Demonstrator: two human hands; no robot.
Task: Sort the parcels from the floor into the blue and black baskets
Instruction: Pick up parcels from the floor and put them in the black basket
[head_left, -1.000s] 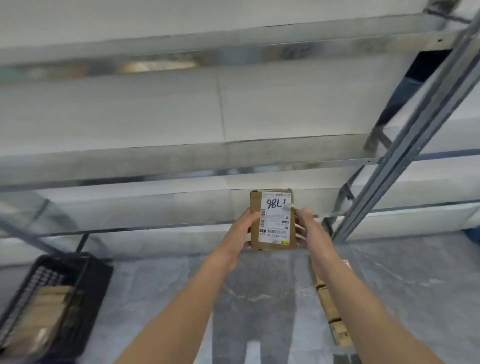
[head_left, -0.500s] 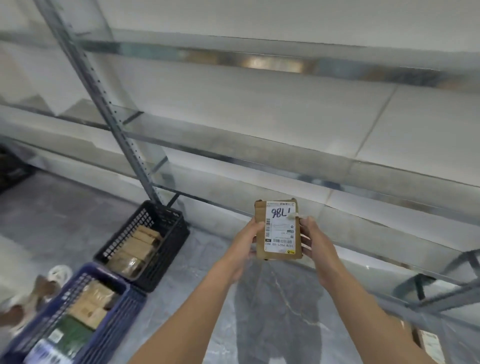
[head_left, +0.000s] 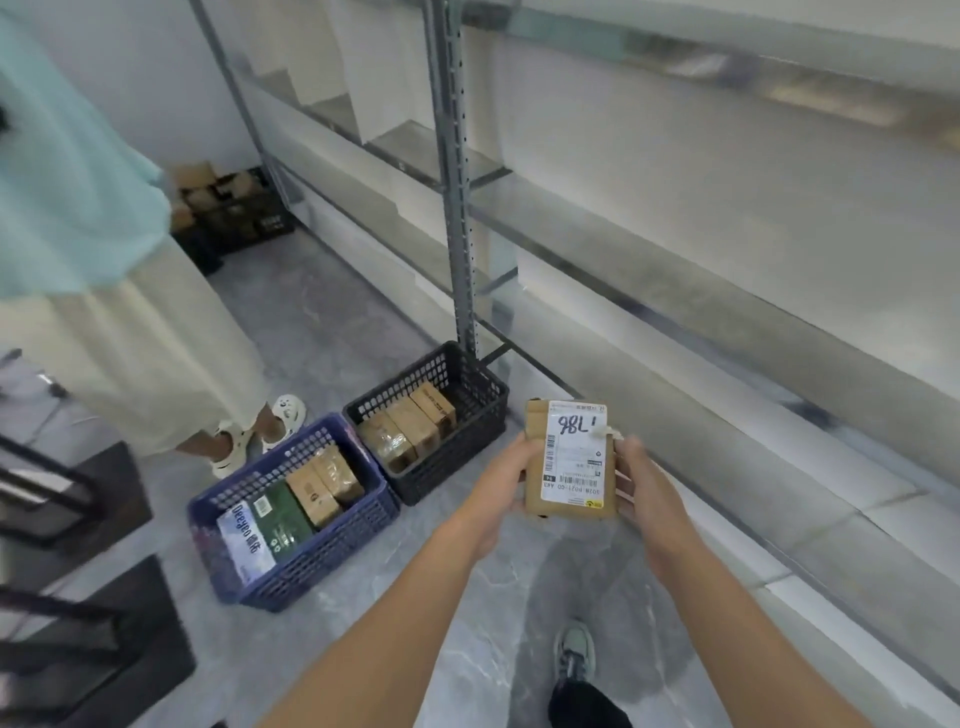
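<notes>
A small brown cardboard parcel (head_left: 535, 467) with a white label marked in black pen is held up in front of me. My left hand (head_left: 501, 480) grips its left edge and my right hand (head_left: 641, 486) grips its right edge. The black basket (head_left: 483, 410) stands on the floor just left of the parcel, with several brown parcels inside. Beside it, nearer and further left, the blue basket (head_left: 332, 551) holds brown parcels, a green pack and a white-and-blue pack.
A grey metal shelving rack (head_left: 457, 208) runs along the wall to the right, its upright behind the black basket. A person in a pale skirt (head_left: 135, 338) stands left of the baskets. A dark crate with boxes (head_left: 234, 213) sits far back. My shoe (head_left: 574, 652) is on the grey floor.
My view has swung left and down; both baskets and the standing person have come fully into sight. Both hands keep holding the parcel, now close to the black basket.
</notes>
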